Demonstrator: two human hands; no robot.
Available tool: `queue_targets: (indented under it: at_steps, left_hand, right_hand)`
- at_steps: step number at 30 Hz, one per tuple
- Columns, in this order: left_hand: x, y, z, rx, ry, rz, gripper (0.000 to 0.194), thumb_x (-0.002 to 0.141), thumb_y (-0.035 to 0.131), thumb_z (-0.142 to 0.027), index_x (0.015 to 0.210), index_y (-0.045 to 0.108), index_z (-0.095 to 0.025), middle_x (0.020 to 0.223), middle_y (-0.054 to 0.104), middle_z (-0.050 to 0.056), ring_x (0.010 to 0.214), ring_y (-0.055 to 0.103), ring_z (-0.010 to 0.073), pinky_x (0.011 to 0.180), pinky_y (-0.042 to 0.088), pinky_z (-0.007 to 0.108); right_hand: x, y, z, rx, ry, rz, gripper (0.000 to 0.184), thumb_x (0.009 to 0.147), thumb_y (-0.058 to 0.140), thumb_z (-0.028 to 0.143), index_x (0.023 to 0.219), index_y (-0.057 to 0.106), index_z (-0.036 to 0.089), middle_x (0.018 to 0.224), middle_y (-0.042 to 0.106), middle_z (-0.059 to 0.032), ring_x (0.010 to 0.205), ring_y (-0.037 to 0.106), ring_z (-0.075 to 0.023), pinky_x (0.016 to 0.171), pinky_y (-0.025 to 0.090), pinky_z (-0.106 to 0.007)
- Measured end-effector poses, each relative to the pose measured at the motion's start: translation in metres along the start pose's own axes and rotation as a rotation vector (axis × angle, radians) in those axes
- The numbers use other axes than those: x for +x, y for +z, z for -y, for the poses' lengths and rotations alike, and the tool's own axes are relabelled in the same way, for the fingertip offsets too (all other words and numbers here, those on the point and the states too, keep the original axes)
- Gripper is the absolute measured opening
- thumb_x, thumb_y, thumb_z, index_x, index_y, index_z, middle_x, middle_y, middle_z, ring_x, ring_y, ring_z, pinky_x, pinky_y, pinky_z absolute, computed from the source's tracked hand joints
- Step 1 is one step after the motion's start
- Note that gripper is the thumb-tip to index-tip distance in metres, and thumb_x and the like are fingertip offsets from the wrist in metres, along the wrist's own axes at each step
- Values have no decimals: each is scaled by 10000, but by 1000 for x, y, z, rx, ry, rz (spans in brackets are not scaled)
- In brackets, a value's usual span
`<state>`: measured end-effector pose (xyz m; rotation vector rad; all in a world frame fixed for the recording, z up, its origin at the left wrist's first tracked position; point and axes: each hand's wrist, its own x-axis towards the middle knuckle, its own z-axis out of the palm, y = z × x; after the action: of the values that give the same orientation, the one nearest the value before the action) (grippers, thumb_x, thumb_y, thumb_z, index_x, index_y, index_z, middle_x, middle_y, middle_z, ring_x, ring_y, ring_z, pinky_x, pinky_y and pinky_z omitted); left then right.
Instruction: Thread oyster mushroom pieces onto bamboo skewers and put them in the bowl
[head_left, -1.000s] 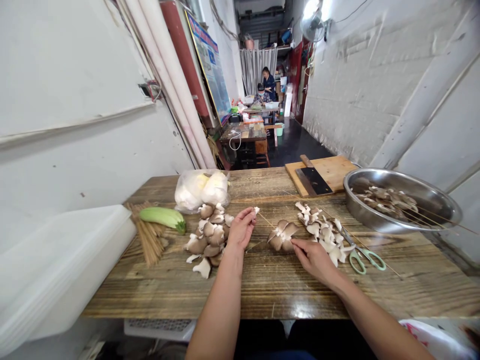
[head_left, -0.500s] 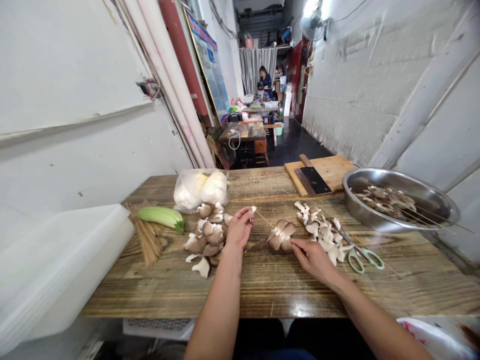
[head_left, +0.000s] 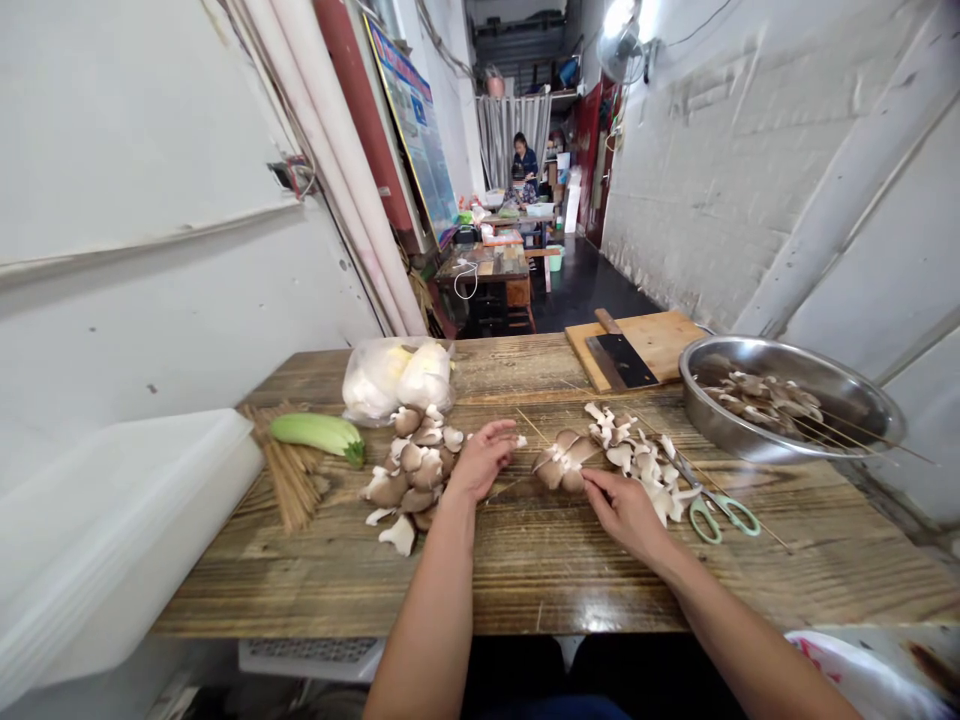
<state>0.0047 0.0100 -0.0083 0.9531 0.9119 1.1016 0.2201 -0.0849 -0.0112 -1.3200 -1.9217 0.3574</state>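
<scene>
My right hand [head_left: 626,508] is closed at the near edge of a cluster of brown oyster mushrooms [head_left: 561,460] threaded on a thin bamboo skewer [head_left: 531,426]. The skewer's bare end points up and left from the cluster. To its left, my left hand [head_left: 484,462] pinches a small whitish mushroom piece [head_left: 520,441] at the fingertips, close to that bare end; most of the piece is hidden. A heap of loose oyster mushrooms [head_left: 414,478] lies left of my left hand. More pale mushroom pieces [head_left: 637,455] lie beyond my right hand, beside green-handled scissors [head_left: 716,505].
A steel basin [head_left: 701,415] with skewered mushrooms stands at right, near a cutting board [head_left: 671,340] bearing a cleaver [head_left: 626,360]. At left are a bundle of skewers [head_left: 292,480], a green squash [head_left: 319,435], a bagged white vegetable [head_left: 397,380] and white tubs [head_left: 150,530]. People are in the background.
My left hand has moved slightly right and down with the mushroom piece, its index finger now stretched out. The right hand stays at the cluster. The view has shifted slightly.
</scene>
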Motion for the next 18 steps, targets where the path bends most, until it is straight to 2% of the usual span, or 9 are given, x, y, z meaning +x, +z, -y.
queue_targets:
  at_steps: [4,8,11,14,16,18]
  left_hand:
    - [3,-3,13,435,104,-8,375,500,646,18,819,670,-178,616,590,-23,580,515,103,608,395,210]
    - [7,-3,15,545,226,-24,426,538,667,-19,920,677,-206,831,628,34,671,551,127,688,432,253]
    - [7,-3,10,564,368,-162,353,553,683,-37,858,689,-216,994,594,68,831,557,168,797,425,289]
    - [6,-5,6,525,509,-393,236,586,677,-75,773,685,-219,982,590,72,998,506,219,912,357,315]
    - [5,-7,6,569,489,-516,121,646,652,-150,743,673,-219,872,605,74,979,510,240,904,342,330]
    - [4,-6,9,680,389,-557,62,693,629,-233,744,664,-220,756,610,70,917,536,253,856,346,333]
  right_hand:
    - [1,-1,2,-5,13,5,262,865,417,220,974,652,183,824,712,-63,697,658,-185,643,496,-270]
    - [1,-3,3,0,24,-19,265,863,415,223,975,650,176,837,713,-64,697,659,-181,645,502,-268]
    - [1,-3,3,-8,27,-24,269,864,409,223,973,649,171,828,712,-64,685,659,-180,645,507,-271]
    - [1,-3,3,-24,40,-31,270,861,413,229,976,650,172,822,713,-65,679,659,-183,637,510,-274]
    - [1,-3,3,-28,45,-44,270,859,416,235,980,651,176,833,714,-65,688,662,-186,641,514,-278]
    - [1,-3,2,-26,39,-48,269,858,418,233,980,652,178,847,716,-66,700,665,-187,650,516,-279]
